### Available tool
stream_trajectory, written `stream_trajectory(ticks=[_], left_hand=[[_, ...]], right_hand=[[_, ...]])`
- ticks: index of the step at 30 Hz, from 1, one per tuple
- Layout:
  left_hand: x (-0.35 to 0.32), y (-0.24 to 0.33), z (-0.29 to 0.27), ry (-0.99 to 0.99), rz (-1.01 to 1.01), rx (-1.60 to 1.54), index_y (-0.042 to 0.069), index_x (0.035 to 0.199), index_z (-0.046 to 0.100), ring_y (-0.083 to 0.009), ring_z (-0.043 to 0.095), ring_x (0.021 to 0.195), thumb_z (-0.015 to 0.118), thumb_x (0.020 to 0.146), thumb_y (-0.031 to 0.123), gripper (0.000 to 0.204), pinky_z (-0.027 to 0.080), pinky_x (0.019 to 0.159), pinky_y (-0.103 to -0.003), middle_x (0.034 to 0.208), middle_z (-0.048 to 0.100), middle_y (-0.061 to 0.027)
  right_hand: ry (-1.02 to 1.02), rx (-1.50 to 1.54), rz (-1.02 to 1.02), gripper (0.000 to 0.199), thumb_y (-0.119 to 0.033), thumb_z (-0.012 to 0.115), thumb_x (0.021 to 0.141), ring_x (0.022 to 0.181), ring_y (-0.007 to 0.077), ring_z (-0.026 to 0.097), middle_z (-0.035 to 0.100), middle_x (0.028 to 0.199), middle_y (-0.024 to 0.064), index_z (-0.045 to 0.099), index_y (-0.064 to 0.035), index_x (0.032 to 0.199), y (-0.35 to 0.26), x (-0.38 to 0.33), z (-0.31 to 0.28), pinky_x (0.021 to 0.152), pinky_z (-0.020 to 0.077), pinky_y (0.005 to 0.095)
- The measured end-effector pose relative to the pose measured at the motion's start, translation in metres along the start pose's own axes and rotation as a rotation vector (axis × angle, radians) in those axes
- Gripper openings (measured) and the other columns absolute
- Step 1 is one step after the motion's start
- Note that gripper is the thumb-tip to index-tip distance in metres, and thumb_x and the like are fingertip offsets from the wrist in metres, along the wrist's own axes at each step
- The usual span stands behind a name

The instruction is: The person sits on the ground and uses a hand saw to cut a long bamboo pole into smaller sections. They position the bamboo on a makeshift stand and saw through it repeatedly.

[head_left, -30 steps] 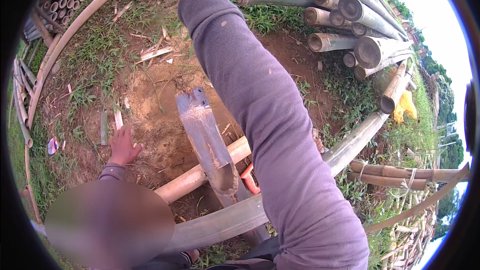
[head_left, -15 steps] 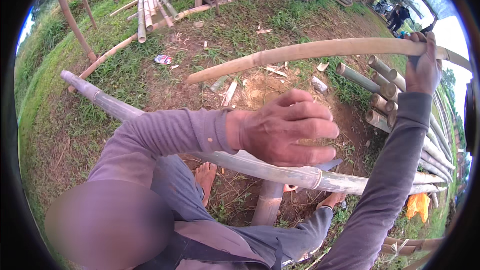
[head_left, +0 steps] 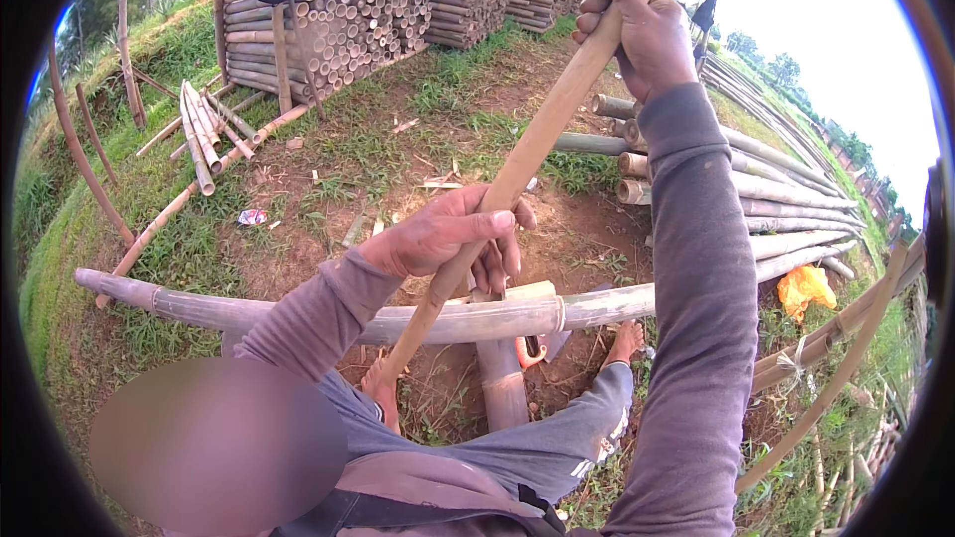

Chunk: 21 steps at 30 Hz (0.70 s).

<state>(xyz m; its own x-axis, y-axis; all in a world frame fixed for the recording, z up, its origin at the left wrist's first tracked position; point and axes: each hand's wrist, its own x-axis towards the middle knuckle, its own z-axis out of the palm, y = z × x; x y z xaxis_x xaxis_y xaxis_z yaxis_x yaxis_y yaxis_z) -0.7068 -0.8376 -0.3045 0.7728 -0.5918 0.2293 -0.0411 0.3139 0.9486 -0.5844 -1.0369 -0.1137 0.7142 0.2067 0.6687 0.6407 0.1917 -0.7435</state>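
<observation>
Across the horizontal bamboo pole (head_left: pixel 517 318), from its near side up and rightward beyond it, slants a long bamboo slat (head_left: pixel 542 139): pale tan, smooth, narrow, its lower end at left by a bare foot (head_left: pixel 381 393), its upper end leaving the view. I cannot tell whether slat and pole touch. Just above the pole, the left hand (head_left: pixel 448 231) is closed around the slat, thumb laid over its front; farther beyond the pole and to the right, the right hand (head_left: pixel 647 35) grips it with folded fingers.

Left of the pole's middle, its cut end reaches over grass, with loose bamboo lengths (head_left: pixel 196 149) beyond. Behind the pole, worn soil and grass give open room as far as a bamboo stack (head_left: pixel 353 25). On its near side, an orange handle (head_left: pixel 530 350) lies beside a thick bamboo log (head_left: pixel 502 393). Rightward, the right sleeve (head_left: pixel 696 268) passes over the pole, a pile of bamboo poles (head_left: pixel 781 184) bounds the ground beyond, and a yellow-orange bag (head_left: pixel 804 290) lies to the pole's right.
</observation>
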Motion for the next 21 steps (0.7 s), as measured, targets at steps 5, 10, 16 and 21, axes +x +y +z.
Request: stream_trajectory(ticks=[5, 10, 16, 21], left_hand=[[0.002, -0.08, 0.005, 0.332, 0.163, -0.021, 0.007, 0.119, 0.059, -0.004, 0.051, 0.054, 0.06, 0.112, 0.035, 0.029, 0.045, 0.048, -0.021, 0.073, 0.053, 0.0044], [0.003, -0.09, -0.003, 0.599, 0.351, 0.156, 0.01, 0.111, 0.057, -0.0027, 0.049, 0.055, 0.06, 0.112, 0.039, 0.029, 0.044, 0.048, -0.022, 0.074, 0.052, 0.0057], [-0.001, -0.113, 0.002, 0.818, 0.531, 0.121, 0.01, 0.111, 0.055, -0.0022, 0.048, 0.057, 0.058, 0.113, 0.038, 0.029, 0.043, 0.05, -0.022, 0.075, 0.053, 0.0063], [-0.012, -0.103, 0.033, 0.827, 0.661, -0.038, 0.01, 0.112, 0.053, -0.0027, 0.048, 0.058, 0.056, 0.114, 0.036, 0.026, 0.043, 0.051, -0.022, 0.074, 0.051, 0.0061]], right_hand=[[0.223, -0.123, 0.134, 0.071, -0.046, 0.064, 0.108, 0.12, 0.0247, 0.067, 0.066, 0.136, 0.0195, 0.044, 0.0051, 0.154, 0.063, -0.093, 0.008, 0.095, 0.0567, 0.0378], [-0.015, -0.201, 0.29, 0.065, -0.027, 0.067, 0.106, 0.124, 0.0258, 0.062, 0.059, 0.142, 0.02, 0.041, 0.0032, 0.156, 0.158, -0.331, 0.027, 0.104, 0.0538, 0.0398], [-0.074, -0.3, 0.516, 0.072, -0.025, 0.084, 0.092, 0.113, 0.0285, 0.066, 0.062, 0.13, 0.0212, 0.047, 0.0049, 0.145, 0.199, -0.487, 0.057, 0.098, 0.0549, 0.0426], [0.116, -0.48, 0.249, 0.058, -0.018, 0.083, 0.093, 0.106, 0.0245, 0.061, 0.062, 0.123, 0.0179, 0.051, 0.0054, 0.135, 0.222, -0.504, 0.031, 0.091, 0.0524, 0.0377]])
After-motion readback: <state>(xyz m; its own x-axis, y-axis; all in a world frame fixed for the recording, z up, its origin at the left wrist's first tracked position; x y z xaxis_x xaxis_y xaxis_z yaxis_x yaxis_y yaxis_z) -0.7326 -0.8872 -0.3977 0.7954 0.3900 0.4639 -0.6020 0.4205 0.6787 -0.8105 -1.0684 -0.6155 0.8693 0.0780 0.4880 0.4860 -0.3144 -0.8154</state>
